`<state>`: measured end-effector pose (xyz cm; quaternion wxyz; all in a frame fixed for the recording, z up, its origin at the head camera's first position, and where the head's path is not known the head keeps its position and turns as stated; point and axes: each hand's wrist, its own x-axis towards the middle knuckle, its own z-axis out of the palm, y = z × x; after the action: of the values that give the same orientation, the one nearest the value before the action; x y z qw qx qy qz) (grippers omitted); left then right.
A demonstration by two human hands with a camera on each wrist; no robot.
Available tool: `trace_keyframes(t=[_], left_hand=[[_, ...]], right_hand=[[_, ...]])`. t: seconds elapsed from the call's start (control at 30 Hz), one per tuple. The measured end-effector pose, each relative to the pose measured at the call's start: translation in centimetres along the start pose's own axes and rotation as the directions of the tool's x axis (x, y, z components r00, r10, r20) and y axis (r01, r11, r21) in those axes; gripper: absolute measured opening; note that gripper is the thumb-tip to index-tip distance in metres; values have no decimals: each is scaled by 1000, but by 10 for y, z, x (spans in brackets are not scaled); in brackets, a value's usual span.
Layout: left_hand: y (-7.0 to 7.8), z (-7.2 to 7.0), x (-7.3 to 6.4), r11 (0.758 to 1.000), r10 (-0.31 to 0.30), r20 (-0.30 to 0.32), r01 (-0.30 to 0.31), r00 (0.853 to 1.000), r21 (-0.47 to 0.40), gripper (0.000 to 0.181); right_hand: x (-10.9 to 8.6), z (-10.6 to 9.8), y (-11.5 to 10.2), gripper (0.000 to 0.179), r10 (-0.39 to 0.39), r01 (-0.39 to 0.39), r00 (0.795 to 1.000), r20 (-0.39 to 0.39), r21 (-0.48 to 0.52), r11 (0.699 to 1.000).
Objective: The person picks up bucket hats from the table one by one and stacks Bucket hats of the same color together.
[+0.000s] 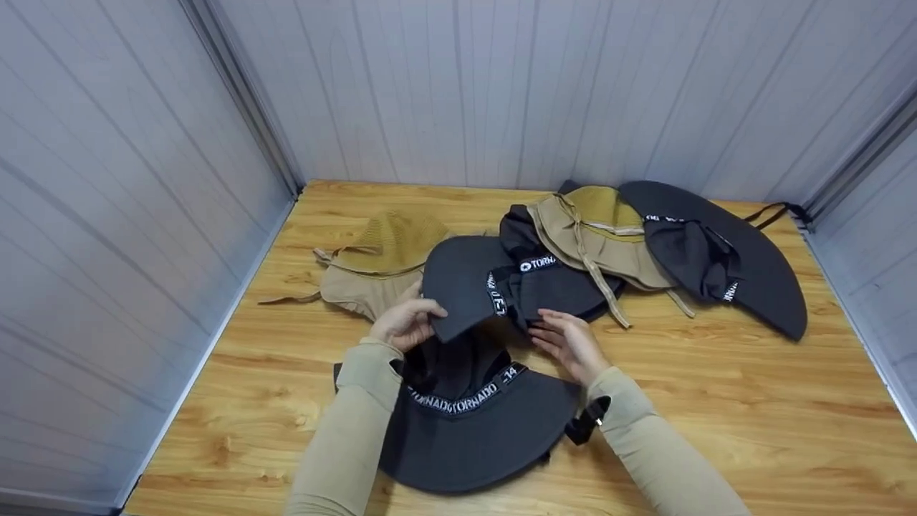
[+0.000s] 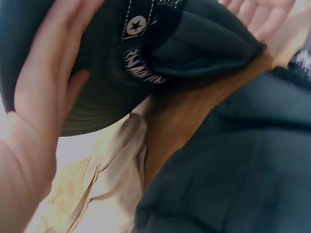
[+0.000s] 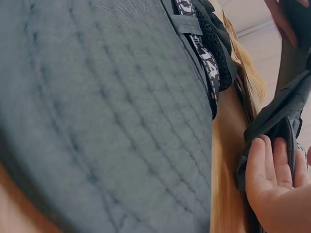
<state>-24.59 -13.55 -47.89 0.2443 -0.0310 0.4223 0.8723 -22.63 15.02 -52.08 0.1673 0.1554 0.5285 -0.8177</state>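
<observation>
A dark wide-brimmed sun hat (image 1: 469,276) with a white-lettered band is tilted up off the table, its crown partly folded. My left hand (image 1: 408,322) holds the left edge of its brim, the thumb on the near side; in the left wrist view this hand (image 2: 48,73) lies along the brim. At the hat's right side, the fingertips of my right hand (image 1: 573,344) touch the soft crown; the right wrist view shows these fingers (image 3: 267,165) fairly straight against the cloth. Below both hands, a second dark hat (image 1: 480,444) lies between my forearms, brim towards me.
Behind my left hand lies a tan hat (image 1: 394,244) with a yellowish mesh crown and straps. To the right, another tan hat (image 1: 609,236) overlaps dark hats, including one with a broad brim (image 1: 759,272). Panelled walls (image 1: 466,93) enclose the wooden table (image 1: 236,408).
</observation>
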Motion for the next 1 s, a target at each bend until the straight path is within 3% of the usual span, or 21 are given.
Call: trace_keyframes(t=[0.2, 0.4, 0.53, 0.67, 0.77, 0.9, 1.0], left_hand=[[-6, 8, -9, 997, 63, -17, -64, 998, -42, 97], [-10, 16, -15, 983, 139, -86, -148, 987, -108, 86], [-15, 21, -18, 957, 195, -150, -222, 969, -189, 84], [-21, 29, -19, 921, 245, -225, -299, 943, -249, 84], [-25, 37, -18, 901, 288, -258, -352, 922, -254, 80], [-34, 49, -14, 866, 333, -267, -405, 904, -293, 72], [-42, 57, -13, 838, 344, -286, -430, 894, -336, 68]], right_hand=[[-1, 3, 1, 41, -34, 34, 999, -31, 20, 999], [-1, 4, 2, 35, -38, 41, 998, -57, 40, 998], [-3, 6, 2, 21, -40, 42, 997, -67, 33, 999], [-8, 11, 4, 7, -41, 43, 996, -78, 14, 999], [-14, 21, 4, 5, -36, 36, 999, -40, 9, 999], [-23, 39, 1, 32, -35, 33, 997, 70, 20, 999], [-30, 54, -2, 37, -47, 43, 988, 146, 27, 999]])
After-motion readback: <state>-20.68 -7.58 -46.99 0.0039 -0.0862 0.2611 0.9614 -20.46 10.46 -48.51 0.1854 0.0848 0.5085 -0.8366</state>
